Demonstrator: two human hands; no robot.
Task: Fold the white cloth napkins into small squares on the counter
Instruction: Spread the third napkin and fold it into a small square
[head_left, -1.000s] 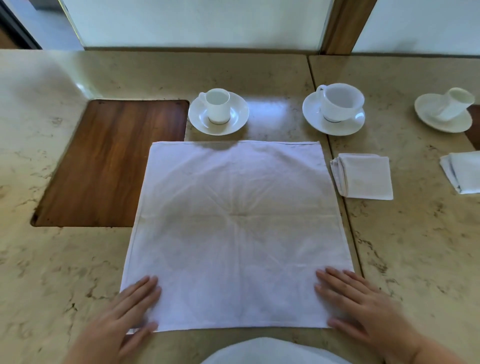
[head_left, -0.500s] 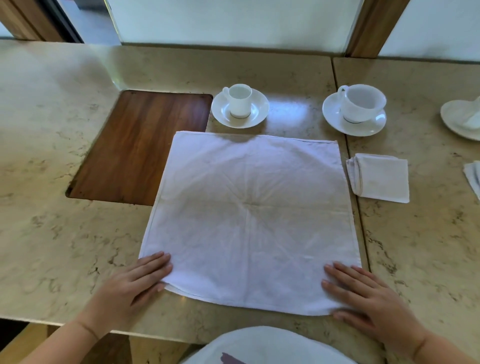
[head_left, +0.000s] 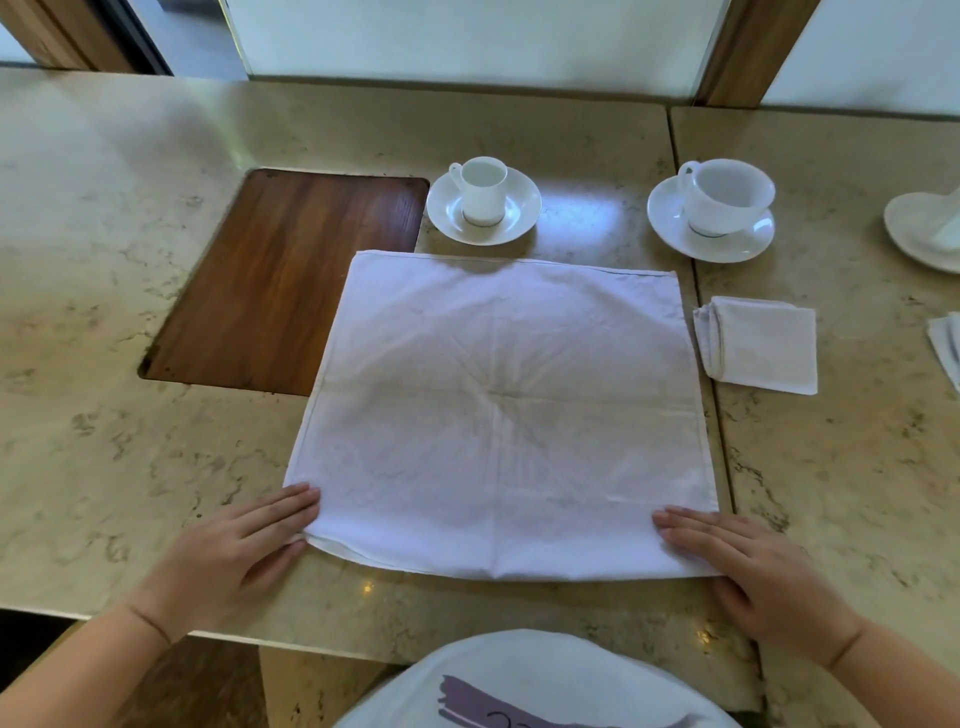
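Observation:
A large white cloth napkin (head_left: 498, 410) lies spread open on the marble counter (head_left: 104, 415), with crease lines crossing at its middle. My left hand (head_left: 234, 556) is at its near left corner, fingers on top and thumb tucked under the edge. My right hand (head_left: 753, 571) covers the near right corner in the same way. The near edge bows slightly up off the counter between them. A napkin folded into a small square (head_left: 758, 345) lies to the right of the open one. Part of another folded napkin (head_left: 945, 348) shows at the right edge.
A dark wooden inlay (head_left: 280, 280) sits in the counter left of the napkin. Behind the napkin stand a small cup on a saucer (head_left: 483, 192) and a wider cup on a saucer (head_left: 727, 197). A third saucer (head_left: 924, 234) is at far right. The counter's front edge is close to me.
Both hands slid onto the napkin's near corners and closed on them. The near edge has shifted a little away from me and now curves upward. The view shifted left and pulled back.

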